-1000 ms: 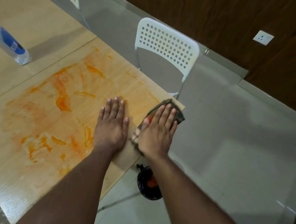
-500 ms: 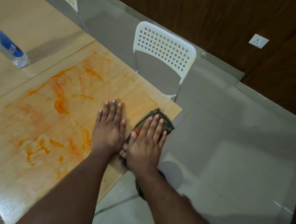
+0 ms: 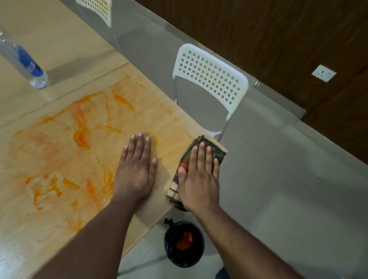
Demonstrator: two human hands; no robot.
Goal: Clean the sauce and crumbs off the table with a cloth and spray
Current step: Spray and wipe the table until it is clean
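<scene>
My right hand (image 3: 197, 177) presses flat, fingers straight, on the dark folded cloth (image 3: 201, 157) at the pale wooden desk (image 3: 54, 222) corner; my left hand (image 3: 136, 166) lies spread beside. Orange sauce smears (image 3: 79, 137) could spill off the edge, missing the black-lined bin (image 3: 183, 244).

The blue label (image 3: 28, 62) on the clear bottle (image 3: 11, 48) carries white print too blurred to read.
</scene>
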